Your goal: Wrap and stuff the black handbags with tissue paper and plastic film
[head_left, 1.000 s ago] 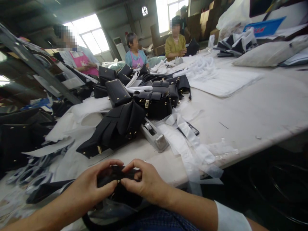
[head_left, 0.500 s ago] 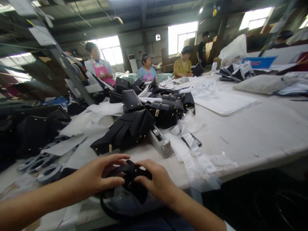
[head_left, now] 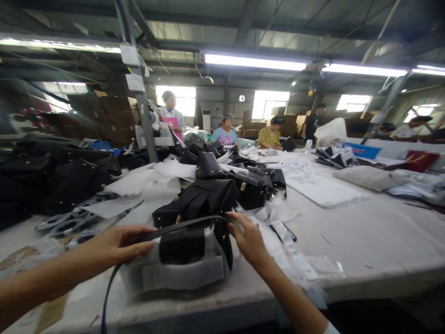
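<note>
black bag (head_left: 182,247) | translucent sheet (head_left: 184,275) across front | narrow strap (head_left: 189,224)

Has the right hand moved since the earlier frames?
Yes: judged against the pile of black bags, the right hand has moved forward, closer to it.

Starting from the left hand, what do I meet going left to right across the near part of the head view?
Left hand → black bag in translucent wrapping → right hand → translucent plastic strips → thin dark thread.
</note>
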Demonstrator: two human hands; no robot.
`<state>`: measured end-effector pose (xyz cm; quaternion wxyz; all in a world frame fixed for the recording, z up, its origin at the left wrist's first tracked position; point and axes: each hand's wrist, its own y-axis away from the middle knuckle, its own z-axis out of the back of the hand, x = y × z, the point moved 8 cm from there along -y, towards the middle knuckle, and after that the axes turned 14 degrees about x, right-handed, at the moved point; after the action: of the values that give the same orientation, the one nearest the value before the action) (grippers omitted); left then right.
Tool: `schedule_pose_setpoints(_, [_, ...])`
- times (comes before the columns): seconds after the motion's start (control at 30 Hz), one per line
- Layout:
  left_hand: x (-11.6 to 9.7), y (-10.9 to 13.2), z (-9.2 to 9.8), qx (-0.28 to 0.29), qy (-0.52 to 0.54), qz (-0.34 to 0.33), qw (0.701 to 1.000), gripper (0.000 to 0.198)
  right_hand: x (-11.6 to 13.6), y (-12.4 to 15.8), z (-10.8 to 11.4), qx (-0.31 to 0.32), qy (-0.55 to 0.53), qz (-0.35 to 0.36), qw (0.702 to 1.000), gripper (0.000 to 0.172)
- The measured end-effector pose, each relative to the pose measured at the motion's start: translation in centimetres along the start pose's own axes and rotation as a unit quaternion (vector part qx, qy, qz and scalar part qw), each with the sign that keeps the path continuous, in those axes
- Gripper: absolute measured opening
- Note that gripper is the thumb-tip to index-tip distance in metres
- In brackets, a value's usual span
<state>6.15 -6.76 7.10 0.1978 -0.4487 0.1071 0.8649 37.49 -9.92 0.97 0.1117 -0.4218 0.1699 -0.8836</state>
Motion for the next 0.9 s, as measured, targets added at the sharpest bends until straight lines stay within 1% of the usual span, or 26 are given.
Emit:
schedule_pose_setpoints(0.03, [-0.3, -0.1, 0.9, 0.002, -0.006, -0.007, 1.0, 0.039, 2.0, -0.2, 0.1, -0.007, 0.013, 0.023, 1.0, 0.031])
schedule_pose_setpoints(0.07, [-0.8, -0.4, 1.3, 0.03, -0.012, -0.013, 0.999, 0.039, 4.5, -0.5, -0.2, -0.002, 0.026, 0.057, 0.998, 0.033])
schedule_pose_setpoints(0.1, [-1.6, -0.7, 1.8, 0.06, -0.031, -0.026, 0.997, 0.038, 7.3, -0.9, -0.9, 0.027, 0.039, 0.1, 0.994, 0.035])
schedule_pose_setpoints(0.13, [-2.8, -1.0, 2.1, 0.088, -0.06, -0.053, 0.993, 0.035, 10.1, -1.4, -2.0, 0.073, 0.049, 0.142, 0.986, 0.038])
schedule_pose_setpoints(0.17, [-4.1, -1.2, 2.4, 0.113, -0.096, -0.086, 0.985, 0.035, 12.4, -2.0, -3.3, 0.125, 0.05, 0.17, 0.976, 0.04])
schedule_pose_setpoints(0.2, [-5.2, -1.2, 2.9, 0.119, -0.124, -0.117, 0.978, 0.035, 14.3, -2.8, -4.4, 0.174, 0.038, 0.181, 0.967, 0.041])
schedule_pose_setpoints(0.23, [-6.0, -1.2, 3.4, 0.128, -0.143, -0.139, 0.971, 0.036, 15.6, -3.6, -5.3, 0.212, 0.026, 0.181, 0.96, 0.038])
schedule_pose_setpoints(0.27, [-6.4, -1.0, 3.9, 0.134, -0.152, -0.15, 0.968, 0.039, 16.3, -4.5, -5.9, 0.235, 0.013, 0.17, 0.957, 0.033])
schedule_pose_setpoints(0.3, [-6.3, -0.8, 4.6, 0.137, -0.148, -0.151, 0.968, 0.041, 16.6, -5.5, -6.0, 0.242, 0.004, 0.155, 0.958, 0.028])
schedule_pose_setpoints(0.33, [-5.8, -0.5, 5.4, 0.139, -0.134, -0.143, 0.971, 0.042, 16.4, -6.5, -5.6, 0.231, 0.0, 0.139, 0.963, 0.025])
schedule_pose_setpoints(0.4, [-3.4, 0.4, 7.9, 0.117, -0.097, -0.108, 0.983, 0.044, 15.3, -8.1, -3.7, 0.177, 0.001, 0.103, 0.979, 0.026])
schedule_pose_setpoints(0.47, [0.0, 1.5, 11.2, 0.056, -0.069, -0.063, 0.994, 0.045, 14.0, -9.2, -1.5, 0.122, -0.003, 0.066, 0.99, 0.031])
schedule_pose_setpoints(0.5, [1.6, 2.0, 12.8, 0.021, -0.056, -0.045, 0.997, 0.045, 13.7, -9.5, -0.8, 0.112, -0.005, 0.053, 0.992, 0.033])
schedule_pose_setpoints(0.53, [2.9, 2.5, 14.3, -0.014, -0.037, -0.034, 0.999, 0.045, 14.0, -9.8, -0.6, 0.117, -0.006, 0.047, 0.992, 0.036])
schedule_pose_setpoints(0.57, [3.9, 2.9, 15.4, -0.046, -0.013, -0.031, 0.998, 0.047, 14.9, -10.0, -0.8, 0.138, -0.011, 0.05, 0.989, 0.038])
schedule_pose_setpoints(0.6, [4.3, 3.1, 16.2, -0.067, 0.008, -0.036, 0.997, 0.05, 16.4, -10.1, -1.5, 0.173, -0.021, 0.059, 0.983, 0.042])
schedule_pose_setpoints(0.63, [4.0, 3.1, 16.7, -0.079, 0.02, -0.051, 0.995, 0.053, 18.4, -10.2, -2.6, 0.217, -0.033, 0.071, 0.973, 0.044])
schedule_pose_setpoints(0.67, [3.2, 3.1, 16.8, -0.082, 0.021, -0.077, 0.993, 0.057, 20.7, -10.3, -3.9, 0.267, -0.049, 0.084, 0.959, 0.047])
schedule_pose_setpoints(0.7, [1.9, 3.0, 16.6, -0.078, 0.009, -0.11, 0.991, 0.058, 23.1, -10.4, -5.3, 0.32, -0.063, 0.086, 0.941, 0.046])
schedule_pose_setpoints(0.73, [0.3, 2.9, 16.4, -0.072, -0.011, -0.15, 0.986, 0.058, 25.3, -10.6, -6.5, 0.36, -0.069, 0.087, 0.926, 0.045])
schedule_pose_setpoints(0.8, [-2.2, 3.0, 16.0, -0.07, -0.028, -0.218, 0.973, 0.059, 29.3, -11.4, -7.8, 0.408, -0.081, 0.105, 0.903, 0.044])
schedule_pose_setpoints(0.83, [-2.7, 3.1, 16.0, -0.072, -0.019, -0.239, 0.968, 0.06, 30.5, -11.9, -8.1, 0.422, -0.082, 0.114, 0.896, 0.044])
schedule_pose_setpoints(0.87, [-2.5, 3.1, 16.1, -0.074, 0.003, -0.25, 0.965, 0.061, 31.3, -12.5, -8.0, 0.428, -0.079, 0.122, 0.892, 0.043])
schedule_pose_setpoints(0.9, [-1.8, 3.1, 16.2, -0.077, 0.034, -0.253, 0.964, 0.062, 31.5, -13.1, -7.7, 0.425, -0.067, 0.125, 0.894, 0.042])
